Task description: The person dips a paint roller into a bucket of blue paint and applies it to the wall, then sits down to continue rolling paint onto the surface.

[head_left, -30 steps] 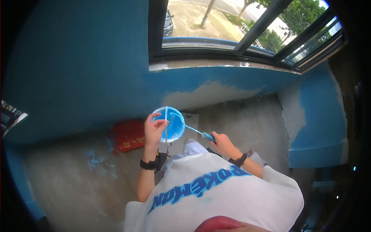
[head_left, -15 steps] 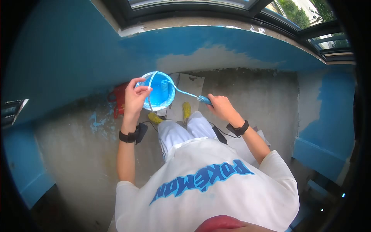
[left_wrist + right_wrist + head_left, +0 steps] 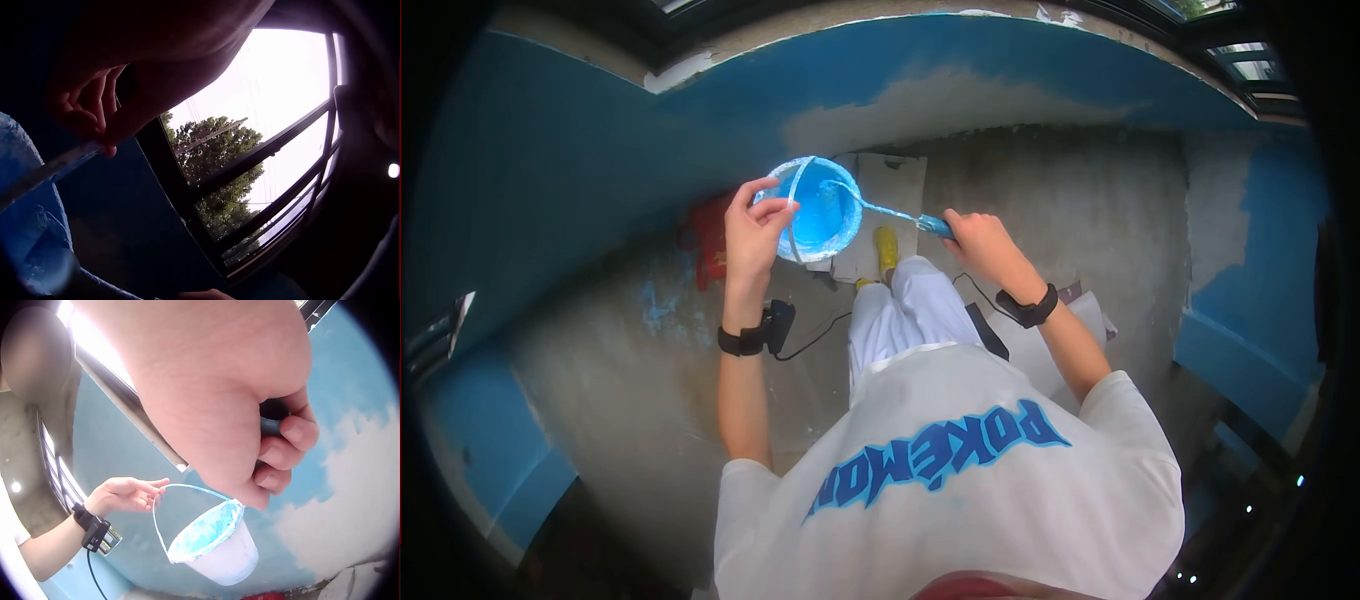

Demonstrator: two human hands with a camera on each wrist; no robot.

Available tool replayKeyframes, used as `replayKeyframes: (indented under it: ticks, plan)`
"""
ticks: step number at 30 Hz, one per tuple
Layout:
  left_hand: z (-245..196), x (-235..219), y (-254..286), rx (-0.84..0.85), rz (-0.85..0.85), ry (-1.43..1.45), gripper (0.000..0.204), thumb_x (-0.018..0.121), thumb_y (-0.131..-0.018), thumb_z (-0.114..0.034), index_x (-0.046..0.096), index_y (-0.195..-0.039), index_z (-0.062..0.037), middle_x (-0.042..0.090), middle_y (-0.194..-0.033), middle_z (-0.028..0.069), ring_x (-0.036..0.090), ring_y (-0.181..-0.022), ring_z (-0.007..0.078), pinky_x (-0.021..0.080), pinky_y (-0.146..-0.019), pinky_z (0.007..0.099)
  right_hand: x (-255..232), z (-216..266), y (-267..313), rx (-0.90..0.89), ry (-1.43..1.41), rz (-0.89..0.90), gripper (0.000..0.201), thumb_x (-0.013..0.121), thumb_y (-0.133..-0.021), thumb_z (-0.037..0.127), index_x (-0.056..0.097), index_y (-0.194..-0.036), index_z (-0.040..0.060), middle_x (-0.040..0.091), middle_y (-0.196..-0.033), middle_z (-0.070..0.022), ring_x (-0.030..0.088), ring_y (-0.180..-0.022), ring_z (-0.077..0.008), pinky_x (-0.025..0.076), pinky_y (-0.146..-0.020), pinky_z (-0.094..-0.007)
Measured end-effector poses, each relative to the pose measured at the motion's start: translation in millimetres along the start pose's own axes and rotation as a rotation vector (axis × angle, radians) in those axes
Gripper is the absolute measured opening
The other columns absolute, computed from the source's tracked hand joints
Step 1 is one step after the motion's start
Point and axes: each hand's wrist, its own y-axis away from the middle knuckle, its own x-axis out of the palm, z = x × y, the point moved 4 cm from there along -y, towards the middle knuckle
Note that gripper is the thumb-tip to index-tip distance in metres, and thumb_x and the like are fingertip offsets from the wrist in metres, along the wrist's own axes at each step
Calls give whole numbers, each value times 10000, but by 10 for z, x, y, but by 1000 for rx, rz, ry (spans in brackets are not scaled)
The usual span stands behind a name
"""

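My left hand (image 3: 752,230) pinches the thin bail handle (image 3: 157,519) of a white bucket (image 3: 228,556), which hangs tilted in the right wrist view. Blue paint coats the bucket's inside and rim. My right hand (image 3: 985,248) grips the blue handle (image 3: 935,227) of what looks like a paint roller. Its paint-covered wire frame (image 3: 890,211) crosses the bucket's right rim, and its head is lost in the blue inside the bucket. In the right wrist view, the fingers (image 3: 280,453) of my right hand curl round the handle.
Beyond the bucket, the blue wall (image 3: 730,125) has an unpainted grey patch (image 3: 940,100) under the window ledge (image 3: 700,68). On the floor lie a red item (image 3: 708,240), a pale board (image 3: 895,190) and white sheets (image 3: 1040,345). A yellow shoe (image 3: 886,248) stands below the bucket.
The head view has tipped down, so the window slides toward the top and more floor shows. Both hands keep their holds on the bucket's bail and the roller handle.
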Motion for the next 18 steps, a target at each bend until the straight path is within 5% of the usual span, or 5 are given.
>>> replayKeyframes:
  ticks: [18]
  plan:
    - [214,34,32,-56,77,-41,473,690,-823,64,507,-1258,31,712,-935,124,691,-938,166,536,-824,263,-148,-88,-412,-168,130,73,199,693,-829,140,535,-883,31,610,-661,-152,625,-654,-368,493,-587,-450]
